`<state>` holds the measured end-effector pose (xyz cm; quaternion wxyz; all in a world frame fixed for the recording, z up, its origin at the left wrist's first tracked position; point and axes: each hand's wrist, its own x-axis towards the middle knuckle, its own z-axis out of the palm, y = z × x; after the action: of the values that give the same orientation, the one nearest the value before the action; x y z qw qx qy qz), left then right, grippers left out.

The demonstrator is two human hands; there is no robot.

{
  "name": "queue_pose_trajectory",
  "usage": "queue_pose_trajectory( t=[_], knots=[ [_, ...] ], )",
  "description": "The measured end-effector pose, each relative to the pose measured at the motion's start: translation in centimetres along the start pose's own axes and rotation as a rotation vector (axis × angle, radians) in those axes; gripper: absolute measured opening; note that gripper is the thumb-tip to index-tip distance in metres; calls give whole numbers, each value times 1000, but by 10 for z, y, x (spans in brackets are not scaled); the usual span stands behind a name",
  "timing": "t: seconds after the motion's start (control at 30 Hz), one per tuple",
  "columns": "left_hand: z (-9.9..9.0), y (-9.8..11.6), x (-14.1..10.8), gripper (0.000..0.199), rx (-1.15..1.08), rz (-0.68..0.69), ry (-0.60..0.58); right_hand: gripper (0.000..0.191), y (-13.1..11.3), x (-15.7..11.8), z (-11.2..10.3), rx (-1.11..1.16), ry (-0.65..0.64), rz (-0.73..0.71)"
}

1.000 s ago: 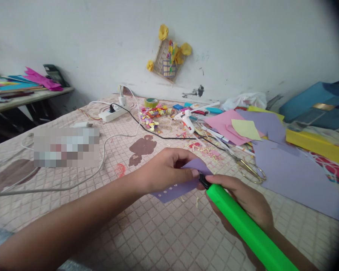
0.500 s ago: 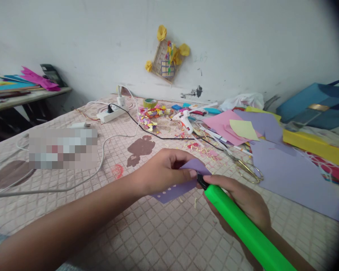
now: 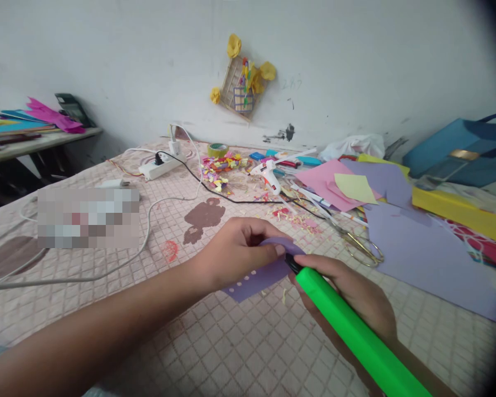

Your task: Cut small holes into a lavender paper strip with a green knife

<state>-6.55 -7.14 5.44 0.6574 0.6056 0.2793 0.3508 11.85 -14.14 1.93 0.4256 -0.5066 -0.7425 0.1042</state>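
My left hand (image 3: 240,251) pinches a small purple paper (image 3: 258,281) between thumb and fingers, above the quilted tablecloth. A row of small pale dots or holes runs near the paper's lower left edge. My right hand (image 3: 355,298) is closed round a long bright green tool (image 3: 347,325) with a black tip (image 3: 292,263). That tip meets the paper's right side, close to my left thumb. The paper's upper edge curls up behind the tip. My right palm is partly hidden by the green handle.
Behind my hands lie a white glue gun (image 3: 269,175), paper scraps (image 3: 223,165) and a tape roll (image 3: 217,149). Gold scissors (image 3: 361,248) and purple sheets (image 3: 430,259) are to the right. A power strip (image 3: 161,165) and cables stretch across the left.
The black tip and my right hand have shifted slightly left. The purple paper's upper edge is curled a little more. My left hand keeps its hold.
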Motion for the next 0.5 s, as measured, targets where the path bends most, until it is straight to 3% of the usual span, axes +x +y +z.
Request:
queue_pose_trajectory(
  t=[0.3,0.5],
  knots=[
    [-2,2,-2,9,186,63,35,36,-2,0,0,-17,0,-2],
    [-3,12,-4,12,472,118,58,42,-2,1,0,36,-44,-38]
  ],
)
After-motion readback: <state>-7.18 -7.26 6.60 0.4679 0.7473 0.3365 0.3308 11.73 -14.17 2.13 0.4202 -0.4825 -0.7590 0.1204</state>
